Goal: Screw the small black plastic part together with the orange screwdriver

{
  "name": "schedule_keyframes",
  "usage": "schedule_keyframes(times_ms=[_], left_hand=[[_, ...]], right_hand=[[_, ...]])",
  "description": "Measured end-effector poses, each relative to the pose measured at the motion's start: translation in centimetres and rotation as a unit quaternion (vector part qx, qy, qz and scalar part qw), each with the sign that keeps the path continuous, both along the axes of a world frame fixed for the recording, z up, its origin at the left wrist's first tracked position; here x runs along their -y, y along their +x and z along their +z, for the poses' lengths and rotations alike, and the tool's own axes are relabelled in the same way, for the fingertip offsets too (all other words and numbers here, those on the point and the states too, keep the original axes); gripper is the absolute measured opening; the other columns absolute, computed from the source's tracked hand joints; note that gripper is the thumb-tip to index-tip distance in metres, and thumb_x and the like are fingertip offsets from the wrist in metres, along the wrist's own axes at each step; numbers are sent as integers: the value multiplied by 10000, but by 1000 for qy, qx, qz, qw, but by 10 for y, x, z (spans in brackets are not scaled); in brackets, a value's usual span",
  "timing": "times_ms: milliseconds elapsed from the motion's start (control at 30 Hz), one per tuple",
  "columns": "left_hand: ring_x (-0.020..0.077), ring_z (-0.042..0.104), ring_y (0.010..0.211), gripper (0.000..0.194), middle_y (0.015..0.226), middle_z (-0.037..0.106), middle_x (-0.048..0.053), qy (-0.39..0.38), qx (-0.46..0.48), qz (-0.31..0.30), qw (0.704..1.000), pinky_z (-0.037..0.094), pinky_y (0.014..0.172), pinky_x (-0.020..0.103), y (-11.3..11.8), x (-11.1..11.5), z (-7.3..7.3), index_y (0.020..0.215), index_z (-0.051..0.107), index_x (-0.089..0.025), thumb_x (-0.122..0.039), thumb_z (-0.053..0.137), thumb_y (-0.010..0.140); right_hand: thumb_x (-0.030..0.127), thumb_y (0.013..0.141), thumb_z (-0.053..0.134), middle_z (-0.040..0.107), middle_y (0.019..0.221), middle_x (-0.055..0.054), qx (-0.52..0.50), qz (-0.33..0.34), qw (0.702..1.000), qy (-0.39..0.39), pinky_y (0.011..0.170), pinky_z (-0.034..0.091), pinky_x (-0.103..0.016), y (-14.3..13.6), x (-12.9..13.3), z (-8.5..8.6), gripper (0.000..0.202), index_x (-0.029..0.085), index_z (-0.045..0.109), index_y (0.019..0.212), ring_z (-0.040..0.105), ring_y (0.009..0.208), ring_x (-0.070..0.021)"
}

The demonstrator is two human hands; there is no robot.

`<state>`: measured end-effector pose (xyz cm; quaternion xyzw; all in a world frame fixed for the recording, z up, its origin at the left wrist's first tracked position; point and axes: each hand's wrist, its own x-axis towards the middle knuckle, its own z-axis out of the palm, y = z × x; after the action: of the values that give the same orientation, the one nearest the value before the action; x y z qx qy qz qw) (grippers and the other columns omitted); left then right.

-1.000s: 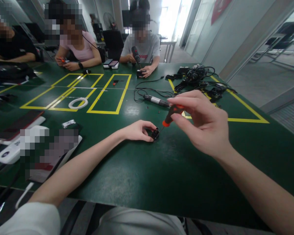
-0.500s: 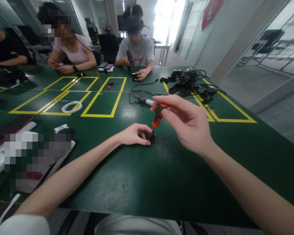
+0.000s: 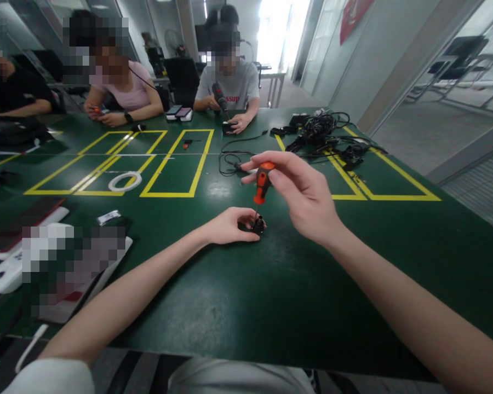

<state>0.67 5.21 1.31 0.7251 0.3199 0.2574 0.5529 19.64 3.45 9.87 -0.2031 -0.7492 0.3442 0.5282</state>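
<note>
A small black part rests on the green table, with my left hand pinching it from its left side. Above it, my right hand grips an orange and black screwdriver by the handle. The screwdriver stands nearly upright, and its thin shaft points down to the black part. Whether the tip touches a screw is too small to tell.
Black cables lie tangled at the back right. A white ring lies on yellow tape outlines. Phone-like devices are at the left. Across the table, one person holds a power drill; two others sit further left.
The screwdriver has become more upright, and my right hand has shifted slightly left and up. My left hand still holds the black part. The whole view has shifted a little.
</note>
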Motion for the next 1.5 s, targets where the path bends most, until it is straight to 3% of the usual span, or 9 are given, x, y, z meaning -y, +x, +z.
schedule_keyframes(times_ms=[133,267,467,667,833,1000,1167,1367,1500], left_hand=[[239,711,1089,588,1215,761,129,3,101,48,994,544,934,363,-8,-10,14,1275,697,-174,-432,874,778],[263,679,1240,574,1374,717,88,149,237,119,952,547,975,356,-8,-6,56,1411,655,-267,-621,644,959],[256,618,1402,354,1494,675,56,277,179,98,939,518,1148,366,8,28,100,1364,722,-264,-393,614,1053],[219,728,1206,262,1299,776,78,220,208,141,942,592,978,301,14,27,98,1152,791,-203,-400,706,1002],[123,710,781,305,878,722,-11,64,287,128,947,559,708,237,18,18,91,965,701,-192,-440,852,869],[79,499,601,368,703,541,-61,33,317,102,942,435,596,215,30,25,89,907,555,-214,-518,760,934],[125,512,657,409,725,517,-6,-14,286,95,953,472,640,257,30,27,100,905,640,-177,-551,536,1033],[141,691,876,257,960,694,19,-49,271,96,957,546,790,258,23,10,102,963,558,-185,-360,741,922],[78,556,564,354,722,631,-64,-54,287,118,949,420,571,197,28,4,100,926,426,-228,-359,754,903]], right_hand=[[436,1081,626,685,1175,-68,-6,-42,997,64,939,617,-366,0,-3,-2,247,252,781,1136,689,1084,-214],[302,1005,741,667,1017,-44,-28,-80,989,124,886,609,-353,-3,-2,-4,96,276,811,1066,668,1005,-204],[370,1026,725,761,1061,-39,-56,-102,990,75,890,633,-339,-10,3,-6,164,232,751,1110,737,966,-192],[365,1044,660,763,1159,-51,-30,-145,987,66,945,631,-373,1,7,-14,165,243,771,1051,738,1045,-214],[285,938,732,739,1245,-71,34,-138,987,-69,804,632,-322,25,11,-61,289,251,720,1225,736,1003,-208],[332,908,758,786,1081,-88,192,-83,967,-144,815,615,-361,33,15,-98,307,185,776,1177,729,927,-232],[313,911,771,781,941,-73,201,-104,966,-128,771,593,-344,28,12,-101,241,172,799,1105,705,806,-215],[283,925,758,778,966,-72,203,-104,967,-117,778,594,-334,29,13,-102,225,170,787,1116,695,801,-203],[299,930,747,779,977,-80,203,-109,966,-120,761,599,-332,29,15,-105,250,165,784,1138,698,816,-209]])
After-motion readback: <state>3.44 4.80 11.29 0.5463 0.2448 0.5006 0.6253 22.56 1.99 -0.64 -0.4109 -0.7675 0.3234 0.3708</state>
